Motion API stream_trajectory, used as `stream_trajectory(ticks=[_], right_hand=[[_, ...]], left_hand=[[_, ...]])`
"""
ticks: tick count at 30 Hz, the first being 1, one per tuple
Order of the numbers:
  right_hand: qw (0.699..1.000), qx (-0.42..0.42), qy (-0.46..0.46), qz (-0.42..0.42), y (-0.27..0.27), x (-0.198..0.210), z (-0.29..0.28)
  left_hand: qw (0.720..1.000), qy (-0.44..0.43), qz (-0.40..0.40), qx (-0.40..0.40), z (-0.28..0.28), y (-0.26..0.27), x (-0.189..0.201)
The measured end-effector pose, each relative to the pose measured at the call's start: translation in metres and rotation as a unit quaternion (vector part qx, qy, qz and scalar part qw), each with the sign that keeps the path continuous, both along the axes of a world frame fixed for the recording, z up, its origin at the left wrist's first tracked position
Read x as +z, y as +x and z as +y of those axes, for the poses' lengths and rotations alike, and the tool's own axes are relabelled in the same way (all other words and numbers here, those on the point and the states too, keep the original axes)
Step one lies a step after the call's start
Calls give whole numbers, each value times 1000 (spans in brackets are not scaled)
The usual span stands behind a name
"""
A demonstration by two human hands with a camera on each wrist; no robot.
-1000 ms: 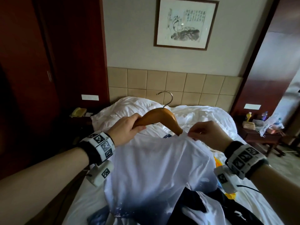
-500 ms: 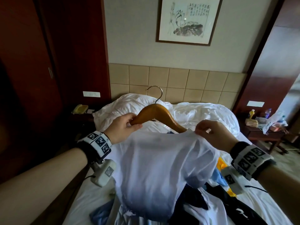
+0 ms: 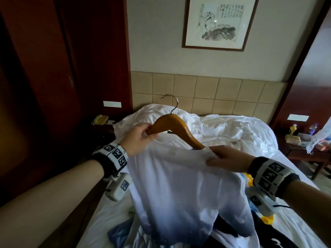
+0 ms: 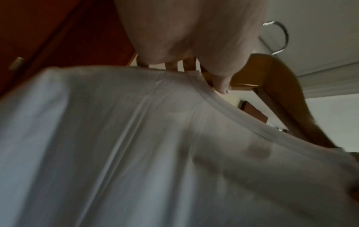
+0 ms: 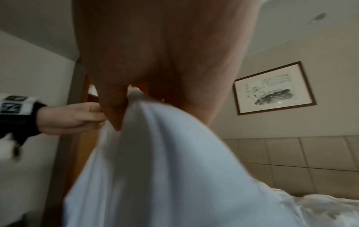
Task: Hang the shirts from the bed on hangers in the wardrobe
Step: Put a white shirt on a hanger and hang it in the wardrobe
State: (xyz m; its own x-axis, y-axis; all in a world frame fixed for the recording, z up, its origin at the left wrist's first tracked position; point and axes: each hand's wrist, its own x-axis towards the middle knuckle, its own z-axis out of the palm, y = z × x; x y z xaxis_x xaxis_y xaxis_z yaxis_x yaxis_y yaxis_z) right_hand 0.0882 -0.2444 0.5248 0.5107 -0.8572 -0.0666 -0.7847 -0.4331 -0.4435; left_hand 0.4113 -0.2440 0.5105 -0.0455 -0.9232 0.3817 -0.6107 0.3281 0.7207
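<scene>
My left hand (image 3: pixel 141 138) grips the left arm of a wooden hanger (image 3: pixel 176 127) with a metal hook, held up over the bed (image 3: pixel 290 176). The hanger's right arm runs down into the neck of a white shirt (image 3: pixel 179 194) whose hem fades to dark blue. My right hand (image 3: pixel 225 159) pinches the shirt's collar edge beside that arm. In the left wrist view the hanger (image 4: pixel 276 79) rises above the shirt's collar (image 4: pixel 233 107). In the right wrist view the shirt (image 5: pixel 165 161) hangs from my fingers (image 5: pixel 114 98), with my left hand (image 5: pixel 73 116) behind.
More clothes, black, blue and yellow, lie heaped on the bed (image 3: pixel 268 230) under the shirt. Dark red wardrobe doors (image 3: pixel 44 86) stand at the left. A nightstand with a telephone (image 3: pixel 100 119) is at the left, another with bottles (image 3: pixel 304 138) at the right.
Both hands have lifted the hanger and shirt a little higher. The hanger's hook has swung leftwards, and the shirt's collar has slid further up the hanger's right arm.
</scene>
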Motion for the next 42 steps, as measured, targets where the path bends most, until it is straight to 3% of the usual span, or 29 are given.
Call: stream_trajectory(ticks=[3,6,11,14,19,24,34,42], right_hand=[[999,48,13,-18,32,-8,11],[996,44,-5,-75,70,-17,19],[990,71,20,-119,152,-35,44],[984,101,42,-139,204,-39,70],[967,150,79,-193,287,-33,134],[947,191,122,-227,377,-28,223],[891,322,178,-265,570,-22,451],[840,427,229,-243,703,13,624]], left_hand=[[999,-4,-24,45,10,20,2],[991,25,-21,130,34,42,1],[955,26,-52,291,92,73,-13],[927,16,11,375,135,86,-21],[917,50,148,366,222,108,-24],[897,5,212,387,323,152,-18],[860,-36,170,480,568,301,-3],[782,-81,180,592,741,406,20]])
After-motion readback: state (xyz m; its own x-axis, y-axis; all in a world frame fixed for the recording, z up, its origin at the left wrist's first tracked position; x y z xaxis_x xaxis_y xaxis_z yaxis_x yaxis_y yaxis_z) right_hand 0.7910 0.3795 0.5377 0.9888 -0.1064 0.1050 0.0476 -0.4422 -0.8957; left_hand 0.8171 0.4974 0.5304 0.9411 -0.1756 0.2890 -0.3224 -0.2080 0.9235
